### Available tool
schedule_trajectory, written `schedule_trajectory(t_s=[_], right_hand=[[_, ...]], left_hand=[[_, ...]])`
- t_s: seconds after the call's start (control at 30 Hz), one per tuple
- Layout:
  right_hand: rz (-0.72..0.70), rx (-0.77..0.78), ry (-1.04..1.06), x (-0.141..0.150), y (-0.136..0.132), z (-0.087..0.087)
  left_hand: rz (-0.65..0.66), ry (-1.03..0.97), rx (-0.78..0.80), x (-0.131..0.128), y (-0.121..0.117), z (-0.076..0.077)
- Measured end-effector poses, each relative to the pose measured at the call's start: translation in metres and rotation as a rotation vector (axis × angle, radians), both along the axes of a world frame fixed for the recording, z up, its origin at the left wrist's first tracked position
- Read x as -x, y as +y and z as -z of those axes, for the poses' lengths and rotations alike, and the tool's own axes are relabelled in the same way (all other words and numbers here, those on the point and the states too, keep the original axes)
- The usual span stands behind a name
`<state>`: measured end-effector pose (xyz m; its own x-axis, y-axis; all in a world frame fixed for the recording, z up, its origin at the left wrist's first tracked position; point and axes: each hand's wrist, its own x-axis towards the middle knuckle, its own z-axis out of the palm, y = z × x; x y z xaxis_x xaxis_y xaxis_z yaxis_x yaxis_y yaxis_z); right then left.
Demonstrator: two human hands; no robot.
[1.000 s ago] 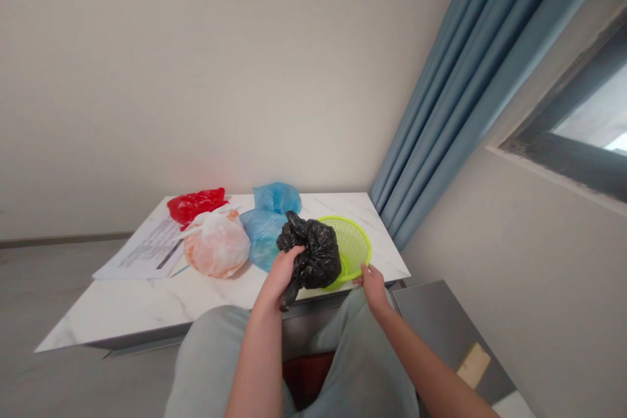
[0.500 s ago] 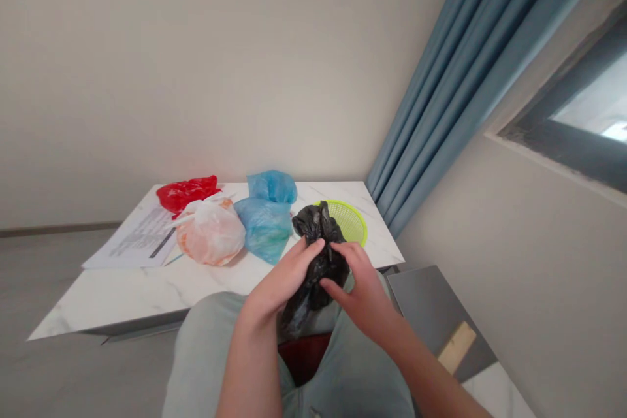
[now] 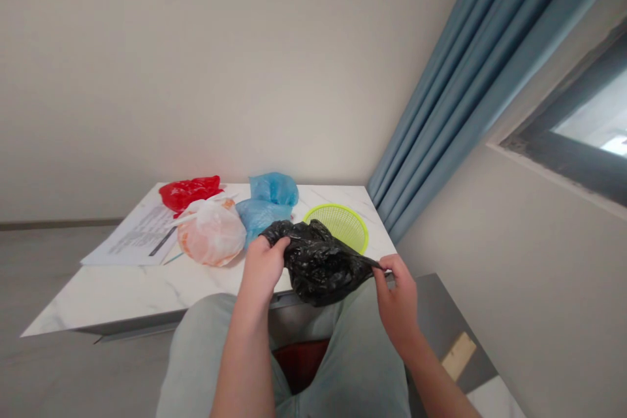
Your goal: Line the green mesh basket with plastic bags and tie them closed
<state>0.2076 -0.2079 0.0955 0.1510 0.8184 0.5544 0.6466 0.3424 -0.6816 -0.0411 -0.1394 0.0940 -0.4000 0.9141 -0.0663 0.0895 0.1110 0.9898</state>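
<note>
A crumpled black plastic bag (image 3: 326,271) is stretched sideways between my hands, above my lap and the table's front edge. My left hand (image 3: 264,261) is closed on its left end, thumb on top. At the other side, my right hand (image 3: 398,287) pinches a drawn-out corner of the bag. Whatever the bag holds, if anything, cannot be made out. Just behind it lies a lime-green plastic basket (image 3: 360,225), partly covered by the bag. Left of the basket are two blue plastic bags (image 3: 274,188), the nearer one partly behind my left hand.
A white plastic bag with orange marks (image 3: 211,232) and a red plastic bag (image 3: 190,193) rest on the marble-patterned table (image 3: 122,294). A printed sheet (image 3: 134,241) lies at the left. To the right are a blue curtain (image 3: 441,78) and a wooden piece (image 3: 459,356) on a grey surface.
My hands have moved apart, the right one going right and the left one left. The black bag, bunched up before, is now pulled out wide between them, and more of the basket shows.
</note>
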Motion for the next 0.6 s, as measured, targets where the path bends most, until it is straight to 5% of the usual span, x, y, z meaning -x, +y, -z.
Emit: schedule_trajectory(t_s=[0.2,0.33,0.43,0.53,0.6], right_hand=[[-0.007,0.074,0.276,-0.008,0.003,0.005],[-0.08,0.135,0.371,-0.003,-0.001,0.0],[-0.127,0.197,0.386,0.001,-0.004,-0.008],[-0.186,0.287,0.527,0.002,-0.003,-0.016],[-0.22,0.351,0.662,0.0,-0.002,-0.018]], left_hand=[[0.023,0.498,0.271,0.018,-0.017,-0.021],[-0.052,0.623,-0.035,0.008,-0.03,-0.04],[0.258,0.519,-0.282,-0.01,-0.037,-0.049],[0.675,0.39,-0.172,-0.025,-0.043,-0.05],[0.843,0.331,-0.078,-0.03,-0.046,-0.048]])
